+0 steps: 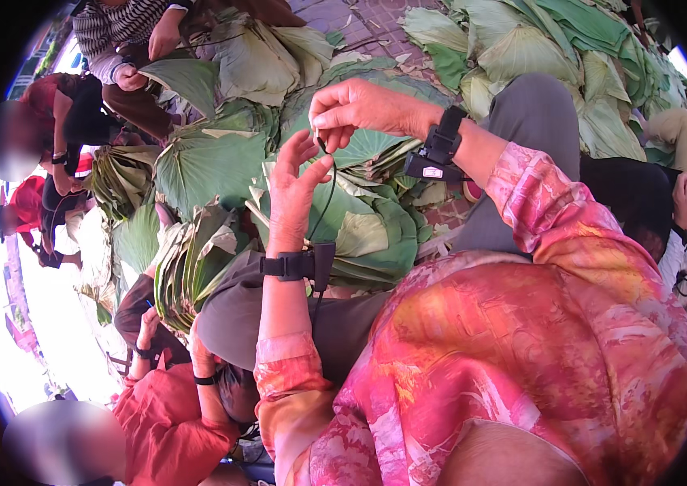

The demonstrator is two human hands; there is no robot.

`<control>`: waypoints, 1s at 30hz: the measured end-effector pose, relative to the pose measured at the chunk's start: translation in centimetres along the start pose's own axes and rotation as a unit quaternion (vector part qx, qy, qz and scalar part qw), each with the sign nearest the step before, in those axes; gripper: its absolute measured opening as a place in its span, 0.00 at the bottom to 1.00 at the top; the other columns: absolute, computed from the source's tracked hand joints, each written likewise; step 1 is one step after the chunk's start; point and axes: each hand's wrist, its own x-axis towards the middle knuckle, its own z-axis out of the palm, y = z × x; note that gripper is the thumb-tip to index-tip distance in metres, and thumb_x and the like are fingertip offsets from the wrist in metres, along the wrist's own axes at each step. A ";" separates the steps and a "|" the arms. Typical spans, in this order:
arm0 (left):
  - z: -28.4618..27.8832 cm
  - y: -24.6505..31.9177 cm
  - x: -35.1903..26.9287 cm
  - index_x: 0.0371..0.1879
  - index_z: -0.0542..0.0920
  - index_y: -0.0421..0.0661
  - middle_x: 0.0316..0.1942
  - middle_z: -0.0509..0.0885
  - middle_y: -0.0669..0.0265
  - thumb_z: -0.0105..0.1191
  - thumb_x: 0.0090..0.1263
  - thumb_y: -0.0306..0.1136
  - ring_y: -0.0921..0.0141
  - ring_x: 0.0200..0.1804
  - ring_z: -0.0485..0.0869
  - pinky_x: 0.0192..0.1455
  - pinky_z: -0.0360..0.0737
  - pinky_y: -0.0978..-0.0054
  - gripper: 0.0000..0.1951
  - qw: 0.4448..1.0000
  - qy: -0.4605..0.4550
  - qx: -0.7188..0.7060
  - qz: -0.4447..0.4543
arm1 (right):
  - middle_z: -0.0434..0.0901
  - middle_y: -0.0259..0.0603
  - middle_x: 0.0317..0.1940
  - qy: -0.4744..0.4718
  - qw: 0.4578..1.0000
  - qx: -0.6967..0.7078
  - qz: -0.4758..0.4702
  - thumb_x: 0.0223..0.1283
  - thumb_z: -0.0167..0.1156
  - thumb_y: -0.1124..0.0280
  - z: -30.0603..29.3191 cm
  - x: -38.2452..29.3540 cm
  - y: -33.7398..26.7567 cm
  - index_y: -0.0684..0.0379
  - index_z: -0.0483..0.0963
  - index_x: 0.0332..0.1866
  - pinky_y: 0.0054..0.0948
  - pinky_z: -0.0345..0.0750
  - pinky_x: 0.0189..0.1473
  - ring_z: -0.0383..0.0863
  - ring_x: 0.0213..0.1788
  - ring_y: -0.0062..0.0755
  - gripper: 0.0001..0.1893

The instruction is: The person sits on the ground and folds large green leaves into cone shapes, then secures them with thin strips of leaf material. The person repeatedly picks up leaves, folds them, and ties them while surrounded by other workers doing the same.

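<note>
Raised in front of me, my right hand (352,115) pinches the end of a thin black cord (332,188), with a small pale tip showing at its fingertips. Just below and to the left is my left hand (291,188), its thumb and fingers apart and half curled. The cord passes close by the left thumb tip and drops toward the black wrist device (323,265) on that arm. Another black strapped device (442,135) is on my right wrist. Under both hands lies a pile of large green lotus leaves (392,234), some edges dried pale.
More lotus leaves are heaped at the upper right (528,54). A broad leaf (213,167) lies left of my hands. One person at the upper left holds a leaf (185,82); another in red (167,419) grips a leaf bundle (188,273). Brick paving (373,27) shows beyond.
</note>
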 end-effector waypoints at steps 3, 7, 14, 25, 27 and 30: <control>-0.1 0.1 0.2 0.49 0.77 0.39 0.31 0.80 0.65 0.58 0.68 0.32 0.73 0.32 0.80 0.32 0.76 0.79 0.14 0.990 -0.023 -0.124 -0.063 | 0.82 0.31 0.34 -0.012 1.000 -0.010 0.024 0.66 0.57 0.65 0.2 0.7 1.4 0.59 0.77 0.40 0.21 0.76 0.35 0.82 0.34 0.19 0.09; -0.6 -0.2 0.3 0.32 0.78 0.42 0.15 0.71 0.73 0.55 0.68 0.29 0.79 0.16 0.68 0.19 0.62 0.82 0.04 0.984 0.025 -0.132 -0.118 | 0.82 0.31 0.33 0.015 0.998 -0.024 0.058 0.66 0.57 0.64 -0.2 1.7 3.6 0.59 0.77 0.40 0.21 0.76 0.36 0.80 0.35 0.19 0.09; -2.2 -0.6 0.3 0.29 0.78 0.42 0.13 0.69 0.74 0.55 0.68 0.28 0.80 0.14 0.64 0.17 0.59 0.81 0.05 0.977 0.092 -0.140 -0.132 | 0.81 0.41 0.40 -0.076 0.754 -0.632 0.159 0.49 0.59 0.70 -3.2 1.5 13.4 0.56 0.79 0.32 0.42 0.77 0.40 0.80 0.41 0.48 0.06; -1.6 -1.5 1.4 0.28 0.77 0.41 0.14 0.69 0.74 0.56 0.67 0.27 0.81 0.14 0.64 0.16 0.61 0.81 0.06 0.980 0.113 -0.108 -0.125 | 0.82 0.45 0.31 0.003 0.865 -0.501 -0.024 0.47 0.57 0.73 -5.3 1.0 16.1 0.60 0.77 0.34 0.39 0.77 0.42 0.81 0.38 0.47 0.08; -1.8 -1.9 1.1 0.28 0.78 0.41 0.14 0.70 0.74 0.56 0.67 0.28 0.81 0.14 0.65 0.17 0.62 0.82 0.06 0.980 0.127 -0.081 -0.130 | 0.81 0.44 0.29 0.057 0.898 -0.434 -0.030 0.48 0.58 0.75 -3.9 1.8 13.1 0.61 0.76 0.32 0.37 0.77 0.37 0.82 0.35 0.42 0.05; -1.5 -2.5 1.0 0.27 0.79 0.41 0.15 0.72 0.74 0.58 0.66 0.29 0.82 0.15 0.66 0.18 0.63 0.81 0.06 0.981 0.128 -0.046 -0.135 | 0.78 0.38 0.31 0.144 0.946 -0.291 -0.014 0.50 0.60 0.79 -2.2 2.1 10.1 0.62 0.74 0.38 0.27 0.76 0.29 0.79 0.26 0.20 0.09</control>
